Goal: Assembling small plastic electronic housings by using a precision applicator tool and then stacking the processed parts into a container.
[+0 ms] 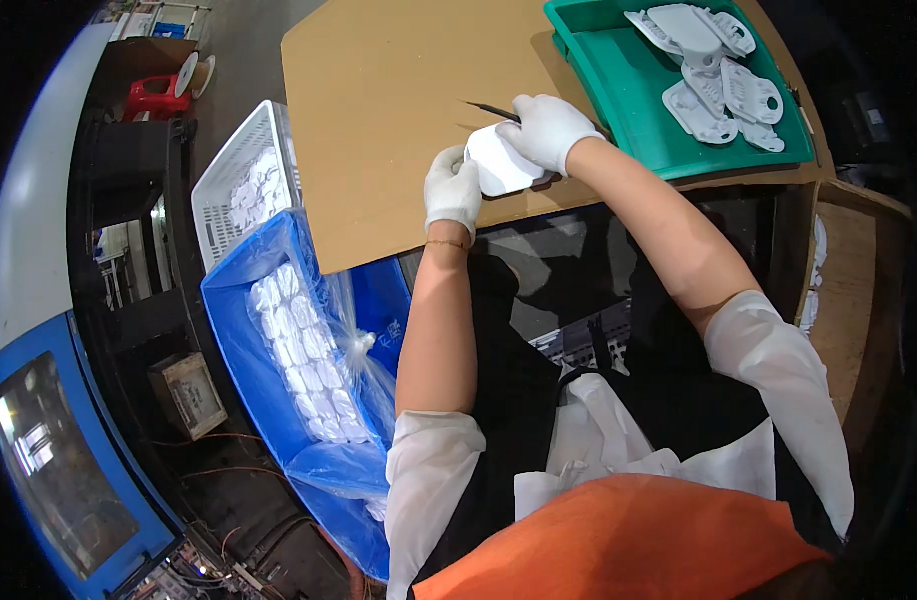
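Hands (452, 190) clasp 1 white piece (500, 165) and 1 black tool (492, 110); green tray (633, 125) holds white parts (710, 85).

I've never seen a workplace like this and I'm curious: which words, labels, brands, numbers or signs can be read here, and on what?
Blue bin: small white characters on its inner wall, too blurred to read for sure.
Box at lower left: any marks on its pale face are too blurred to read.
White piece in the hands, green tray: no writing that I can make out.
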Available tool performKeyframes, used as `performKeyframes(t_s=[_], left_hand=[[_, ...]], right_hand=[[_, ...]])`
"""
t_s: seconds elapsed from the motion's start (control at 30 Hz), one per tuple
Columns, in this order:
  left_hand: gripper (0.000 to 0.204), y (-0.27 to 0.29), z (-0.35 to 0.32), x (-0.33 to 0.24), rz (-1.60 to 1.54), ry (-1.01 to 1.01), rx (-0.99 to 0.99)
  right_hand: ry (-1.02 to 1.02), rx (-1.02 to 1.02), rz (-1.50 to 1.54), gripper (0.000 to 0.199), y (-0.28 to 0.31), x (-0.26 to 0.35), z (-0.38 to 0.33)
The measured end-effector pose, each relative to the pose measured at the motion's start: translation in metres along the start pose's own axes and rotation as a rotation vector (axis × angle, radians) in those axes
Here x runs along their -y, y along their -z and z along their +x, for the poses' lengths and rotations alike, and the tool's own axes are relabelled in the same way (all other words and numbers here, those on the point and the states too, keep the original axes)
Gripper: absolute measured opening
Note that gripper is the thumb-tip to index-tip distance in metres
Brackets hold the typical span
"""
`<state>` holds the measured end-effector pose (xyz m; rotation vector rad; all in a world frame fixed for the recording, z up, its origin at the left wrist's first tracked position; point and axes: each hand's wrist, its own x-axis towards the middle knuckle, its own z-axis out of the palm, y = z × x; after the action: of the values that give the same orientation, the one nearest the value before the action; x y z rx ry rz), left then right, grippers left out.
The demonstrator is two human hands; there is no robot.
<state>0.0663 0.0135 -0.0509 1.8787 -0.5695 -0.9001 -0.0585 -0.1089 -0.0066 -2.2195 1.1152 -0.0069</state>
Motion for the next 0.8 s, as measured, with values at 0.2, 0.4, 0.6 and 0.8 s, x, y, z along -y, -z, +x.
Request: performKeyframes(t_s=[0.2, 0.4, 0.6, 0.8], left_hand=[[0.032, -0.003, -0.004, -0.004, -0.056, 0.001, 0.021], [0.051, 0.013, -0.005, -0.009, -0.145, 0.023, 0.164], [0.102, 0.012, -0.021, -0.012, -0.219, -0.088, 0.440], [0.116, 0.011, -0.001, 0.008, 0.108, -0.270, 0.375]], right_hand=[[-0.028, -0.051, -0.082, 0.041, -0.004, 0.007, -0.006], [0.009, -0.065, -0.099, 0.036, -0.004, 0.009, -0.008], [0.042, -0.074, -0.106, 0.034, -0.004, 0.005, -0.006], [0.028, -0.077, -0.130, 0.029, -0.006, 0.008, -0.002]])
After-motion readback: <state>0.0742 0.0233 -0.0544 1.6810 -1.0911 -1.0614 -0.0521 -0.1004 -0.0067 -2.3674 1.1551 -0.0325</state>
